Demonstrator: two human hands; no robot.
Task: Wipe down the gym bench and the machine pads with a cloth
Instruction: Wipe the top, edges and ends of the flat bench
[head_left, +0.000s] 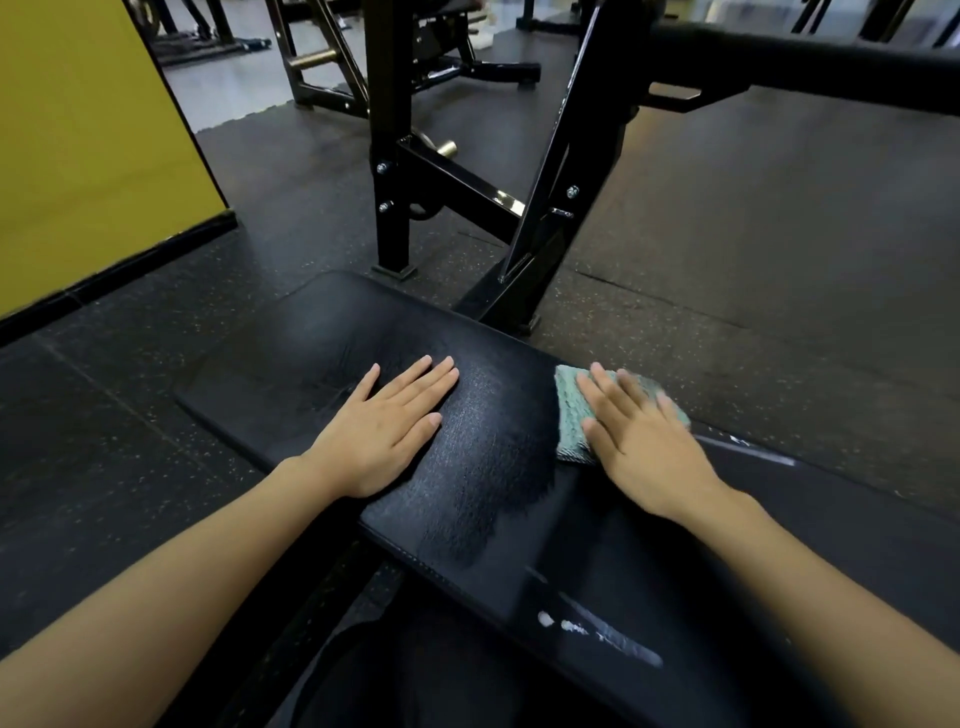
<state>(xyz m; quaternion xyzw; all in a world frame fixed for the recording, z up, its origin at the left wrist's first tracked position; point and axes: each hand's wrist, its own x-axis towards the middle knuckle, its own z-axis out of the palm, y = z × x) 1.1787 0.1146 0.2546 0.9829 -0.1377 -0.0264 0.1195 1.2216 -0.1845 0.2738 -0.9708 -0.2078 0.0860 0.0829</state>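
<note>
A black padded gym bench (322, 358) runs from the lower right toward the middle of the view. My left hand (382, 423) lies flat on the pad with straight fingers. My right hand (639, 431) presses flat on a green cloth (571, 410) at the pad's right edge; the fingers look slightly blurred. A dull, streaky patch on the pad lies between the two hands. The hand hides most of the cloth.
The bench's black steel uprights (392, 156) and cross brace stand just beyond the pad. A black bar or roller pad (810, 62) crosses the top right. A yellow wall (78, 130) is at left. Speckled rubber flooring (753, 249) surrounds the bench. More machines stand at the back.
</note>
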